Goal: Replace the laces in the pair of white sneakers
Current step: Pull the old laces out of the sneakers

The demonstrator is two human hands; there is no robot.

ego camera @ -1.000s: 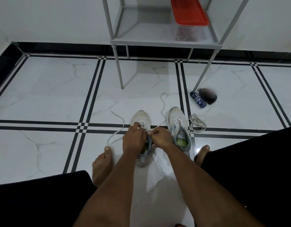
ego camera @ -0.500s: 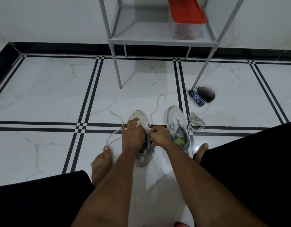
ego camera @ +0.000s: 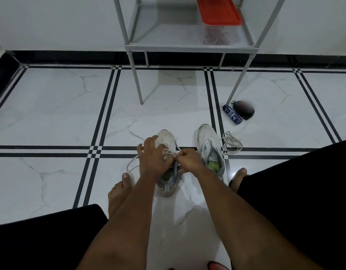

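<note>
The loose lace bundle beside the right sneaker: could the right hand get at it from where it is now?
Probably yes. The loose lace bundle lies in the open on the floor, with only the right sneaker between it and the right hand. That hand would first have to let go of the lace it pinches.

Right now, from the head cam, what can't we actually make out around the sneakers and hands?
- Eyelets and lacing of the left sneaker: covered by the left hand and right hand.
- Whether the left hand grips the lace: unclear; its fingers hide it.
- Label on the blue tube: too small.
- Contents of the red-lidded container: blurred, its top cut off by the frame edge.
- Loose lace beside the right sneaker: old or new, can't tell.
</note>
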